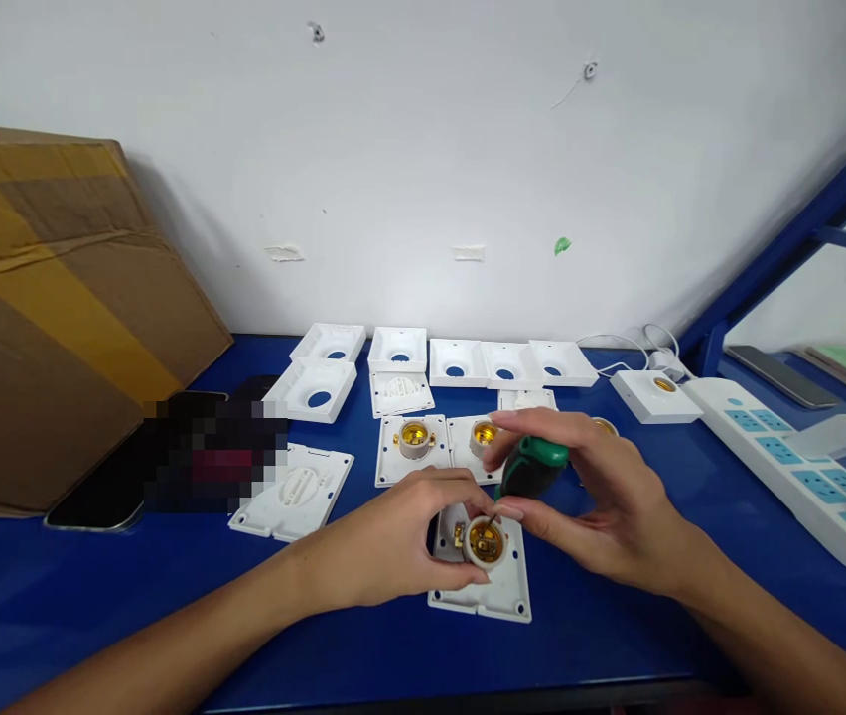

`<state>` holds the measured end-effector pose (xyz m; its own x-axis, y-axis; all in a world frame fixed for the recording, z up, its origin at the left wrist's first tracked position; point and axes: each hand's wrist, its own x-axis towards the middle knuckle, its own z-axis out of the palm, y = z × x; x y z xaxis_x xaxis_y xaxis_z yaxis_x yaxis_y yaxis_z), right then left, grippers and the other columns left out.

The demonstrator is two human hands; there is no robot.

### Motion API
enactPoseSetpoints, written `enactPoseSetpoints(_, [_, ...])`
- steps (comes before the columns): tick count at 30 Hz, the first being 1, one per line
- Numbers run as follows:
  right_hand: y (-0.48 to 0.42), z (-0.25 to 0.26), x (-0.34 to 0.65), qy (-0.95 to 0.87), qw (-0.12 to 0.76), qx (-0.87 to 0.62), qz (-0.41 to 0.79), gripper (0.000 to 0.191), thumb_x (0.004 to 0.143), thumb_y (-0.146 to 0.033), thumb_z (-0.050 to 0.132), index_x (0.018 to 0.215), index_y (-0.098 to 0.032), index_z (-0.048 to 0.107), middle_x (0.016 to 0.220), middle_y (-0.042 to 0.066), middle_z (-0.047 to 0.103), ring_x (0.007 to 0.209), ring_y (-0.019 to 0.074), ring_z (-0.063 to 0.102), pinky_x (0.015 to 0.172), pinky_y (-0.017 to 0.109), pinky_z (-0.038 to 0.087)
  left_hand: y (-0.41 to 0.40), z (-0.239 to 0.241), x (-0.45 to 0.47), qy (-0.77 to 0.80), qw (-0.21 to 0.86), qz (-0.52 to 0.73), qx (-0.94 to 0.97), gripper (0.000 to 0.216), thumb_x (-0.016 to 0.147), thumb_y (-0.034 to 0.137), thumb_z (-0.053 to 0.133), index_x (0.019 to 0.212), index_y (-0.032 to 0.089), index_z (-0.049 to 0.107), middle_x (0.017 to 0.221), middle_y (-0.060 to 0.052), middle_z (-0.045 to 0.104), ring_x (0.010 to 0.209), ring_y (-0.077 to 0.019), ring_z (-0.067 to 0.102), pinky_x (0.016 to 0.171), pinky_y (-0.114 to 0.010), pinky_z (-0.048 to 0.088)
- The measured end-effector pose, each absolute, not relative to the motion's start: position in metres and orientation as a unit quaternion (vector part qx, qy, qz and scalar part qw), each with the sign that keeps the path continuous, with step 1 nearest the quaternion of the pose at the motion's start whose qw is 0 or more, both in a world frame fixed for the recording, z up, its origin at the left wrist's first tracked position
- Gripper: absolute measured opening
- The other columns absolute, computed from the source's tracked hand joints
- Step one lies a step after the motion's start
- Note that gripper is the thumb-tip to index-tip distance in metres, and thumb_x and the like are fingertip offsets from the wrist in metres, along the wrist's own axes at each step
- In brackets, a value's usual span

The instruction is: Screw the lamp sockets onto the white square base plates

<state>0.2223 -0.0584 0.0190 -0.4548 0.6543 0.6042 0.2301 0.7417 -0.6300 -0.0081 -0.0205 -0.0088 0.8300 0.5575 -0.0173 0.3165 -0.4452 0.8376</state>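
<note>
In the head view, my right hand (609,497) grips a screwdriver (534,467) with a green and black handle, tilted so its shaft points down into a lamp socket (485,542). That round socket has a pale rim and a brass-coloured inside, and sits on a square white base plate (501,596). My left hand (408,536) is closed round the socket, thumb at its near side and fingers behind it. Whether the screwdriver tip touches a screw cannot be made out. Just behind, two more white plates carry sockets (415,438), the right one partly covered by my right hand.
Several white square covers (323,387) with round holes line the wall side. A bare base plate (296,492) lies to the left, near a black phone (95,497) and a cardboard box (58,328). At right are a finished-looking socket unit (653,397) and a power strip (787,467).
</note>
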Motion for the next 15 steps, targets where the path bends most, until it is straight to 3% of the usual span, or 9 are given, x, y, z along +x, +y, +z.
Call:
enactPoseSetpoints(3, [-0.0593,0.0235,0.2228,-0.832,0.441,-0.237,0.241,0.062,0.099,-0.021,0.069,0.157,-0.026,0.046,0.134,0.009,0.069,0.119,0.0233,0.066,0.1,0.042,0.057,-0.0205,-0.0073,-0.0066,0.269,0.45,0.128,0.842,0.034,0.083,0.024,0.087,0.112,0.021,0.071,0.114,-0.006,0.073,0.109,-0.0275,0.067,0.098,-0.04,0.051])
enactPoseSetpoints(6, [-0.0621,0.0257,0.2217,-0.808,0.462,-0.229,0.284,0.055,0.104,-0.016,0.059,0.157,-0.024,0.047,0.133,0.009,0.068,0.12,0.022,0.064,0.101,0.041,0.057,-0.0219,-0.0084,-0.0063,0.267,0.439,0.141,0.846,0.035,0.082,0.024,0.087,0.113,0.021,0.07,0.116,-0.006,0.072,0.114,-0.0285,0.065,0.102,-0.041,0.05])
enactPoseSetpoints(10, [-0.0649,0.0285,0.2186,-0.776,0.494,-0.213,0.329,0.055,0.1,-0.006,0.063,0.15,-0.026,0.055,0.131,0.006,0.072,0.118,0.0207,0.067,0.097,0.039,0.059,-0.0241,-0.0093,-0.007,0.259,0.428,0.153,0.852,0.031,0.084,0.025,0.086,0.111,0.023,0.071,0.116,-0.005,0.073,0.111,-0.0279,0.067,0.1,-0.04,0.051])
enactPoseSetpoints(15, [-0.0619,0.028,0.2136,-0.798,0.506,-0.175,0.275,0.047,0.094,-0.002,0.071,0.138,-0.015,0.065,0.118,0.008,0.077,0.105,0.0198,0.069,0.086,0.037,0.059,-0.0234,-0.0056,-0.0063,0.26,0.428,0.157,0.851,0.026,0.085,0.026,0.086,0.106,0.022,0.071,0.116,-0.005,0.073,0.11,-0.0275,0.067,0.098,-0.038,0.052])
